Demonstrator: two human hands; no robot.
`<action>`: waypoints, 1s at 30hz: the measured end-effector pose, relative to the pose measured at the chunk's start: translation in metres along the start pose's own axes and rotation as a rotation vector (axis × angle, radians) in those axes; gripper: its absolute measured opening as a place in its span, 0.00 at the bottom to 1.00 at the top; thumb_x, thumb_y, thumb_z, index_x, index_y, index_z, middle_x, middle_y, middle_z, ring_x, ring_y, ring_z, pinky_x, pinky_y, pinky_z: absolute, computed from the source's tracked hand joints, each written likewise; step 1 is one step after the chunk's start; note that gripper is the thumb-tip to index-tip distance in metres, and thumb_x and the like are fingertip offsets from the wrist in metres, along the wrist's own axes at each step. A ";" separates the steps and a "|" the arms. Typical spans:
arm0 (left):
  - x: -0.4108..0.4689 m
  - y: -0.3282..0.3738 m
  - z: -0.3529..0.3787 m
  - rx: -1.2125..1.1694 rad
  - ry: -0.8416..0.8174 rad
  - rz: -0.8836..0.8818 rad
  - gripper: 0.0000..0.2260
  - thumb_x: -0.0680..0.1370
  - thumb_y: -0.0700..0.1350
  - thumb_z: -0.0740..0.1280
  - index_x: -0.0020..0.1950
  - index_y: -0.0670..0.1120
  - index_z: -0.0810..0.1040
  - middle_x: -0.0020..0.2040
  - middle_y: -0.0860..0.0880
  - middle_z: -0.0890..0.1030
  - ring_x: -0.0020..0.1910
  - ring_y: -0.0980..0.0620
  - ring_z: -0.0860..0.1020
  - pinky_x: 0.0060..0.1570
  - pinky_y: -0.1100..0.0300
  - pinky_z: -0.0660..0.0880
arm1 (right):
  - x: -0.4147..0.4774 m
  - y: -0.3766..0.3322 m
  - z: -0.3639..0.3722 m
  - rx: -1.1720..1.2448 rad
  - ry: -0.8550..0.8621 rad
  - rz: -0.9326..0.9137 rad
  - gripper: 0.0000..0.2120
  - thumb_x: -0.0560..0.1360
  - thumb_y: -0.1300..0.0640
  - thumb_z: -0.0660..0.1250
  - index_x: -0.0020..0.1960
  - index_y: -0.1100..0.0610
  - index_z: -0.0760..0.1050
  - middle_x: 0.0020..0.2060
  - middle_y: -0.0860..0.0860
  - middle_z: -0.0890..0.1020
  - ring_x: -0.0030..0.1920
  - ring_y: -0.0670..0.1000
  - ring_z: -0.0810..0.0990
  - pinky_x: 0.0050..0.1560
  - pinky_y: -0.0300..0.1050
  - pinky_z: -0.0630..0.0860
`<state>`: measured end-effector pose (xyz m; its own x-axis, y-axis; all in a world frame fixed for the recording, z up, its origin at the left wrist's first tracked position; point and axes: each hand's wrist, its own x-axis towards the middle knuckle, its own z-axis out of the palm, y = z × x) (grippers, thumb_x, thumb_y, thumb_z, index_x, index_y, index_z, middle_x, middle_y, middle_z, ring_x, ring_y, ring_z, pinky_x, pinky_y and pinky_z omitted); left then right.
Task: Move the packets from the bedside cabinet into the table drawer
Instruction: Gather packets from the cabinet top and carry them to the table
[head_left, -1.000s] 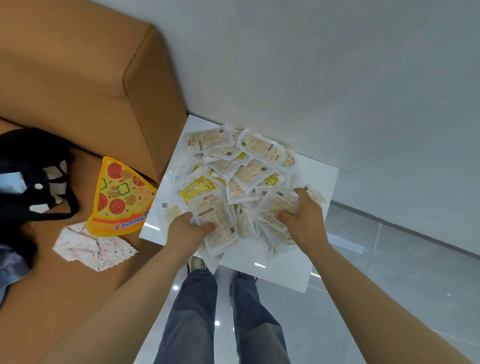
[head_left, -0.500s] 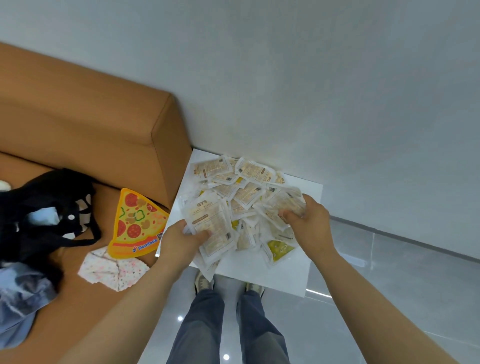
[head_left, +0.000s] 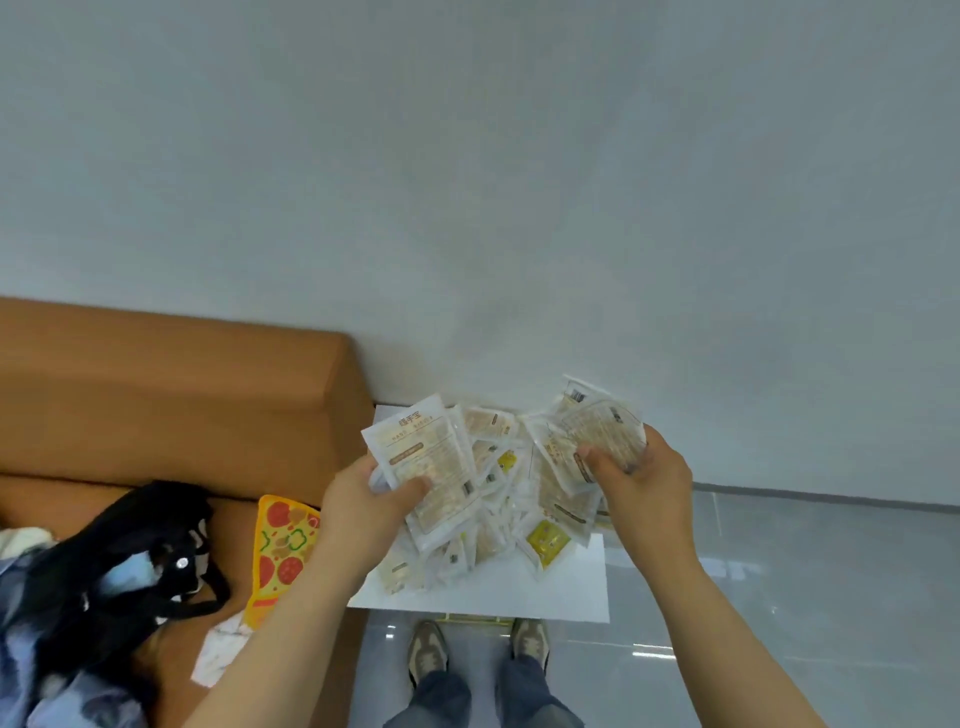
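Packets (head_left: 431, 467) are pinched in bunches by the left hand (head_left: 363, 514) and the right hand (head_left: 641, 480) just above the bedside cabinet (head_left: 493, 592), where a few seemingly lie. The drawer is not seen, so delivery is judged not yet made.

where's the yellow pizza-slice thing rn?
Head view, lower left: the yellow pizza-slice-shaped item lies on the brown upholstery, between the black bag and the white cabinet top.

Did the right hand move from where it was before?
Yes. The right hand has lifted off the white cabinet top, gripping a bunch of packets, and now shows past the top's right edge.
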<state>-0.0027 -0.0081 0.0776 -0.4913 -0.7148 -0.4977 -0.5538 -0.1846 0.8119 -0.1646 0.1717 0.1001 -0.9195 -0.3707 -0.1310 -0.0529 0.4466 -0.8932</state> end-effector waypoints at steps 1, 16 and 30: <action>-0.004 0.009 0.000 0.017 -0.023 0.030 0.12 0.73 0.41 0.72 0.55 0.48 0.80 0.52 0.52 0.83 0.51 0.51 0.81 0.51 0.51 0.79 | -0.007 -0.006 -0.007 0.024 0.030 -0.002 0.09 0.72 0.62 0.72 0.43 0.48 0.76 0.38 0.45 0.83 0.39 0.42 0.82 0.38 0.33 0.78; -0.127 0.098 0.107 0.237 -0.403 0.410 0.10 0.73 0.42 0.72 0.52 0.52 0.79 0.46 0.57 0.80 0.43 0.64 0.77 0.36 0.70 0.70 | -0.140 0.005 -0.172 0.205 0.537 0.131 0.10 0.71 0.62 0.72 0.51 0.54 0.79 0.43 0.48 0.84 0.44 0.46 0.83 0.42 0.40 0.79; -0.383 0.074 0.323 0.384 -0.987 0.611 0.12 0.73 0.40 0.71 0.45 0.58 0.78 0.42 0.62 0.81 0.43 0.62 0.80 0.35 0.71 0.72 | -0.357 0.091 -0.393 0.251 1.051 0.215 0.13 0.71 0.63 0.72 0.44 0.44 0.77 0.39 0.42 0.84 0.40 0.38 0.82 0.37 0.30 0.77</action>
<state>-0.0722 0.4700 0.2296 -0.9468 0.2355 -0.2194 -0.1334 0.3333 0.9333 0.0056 0.6646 0.2350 -0.7796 0.6255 0.0308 0.1190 0.1963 -0.9733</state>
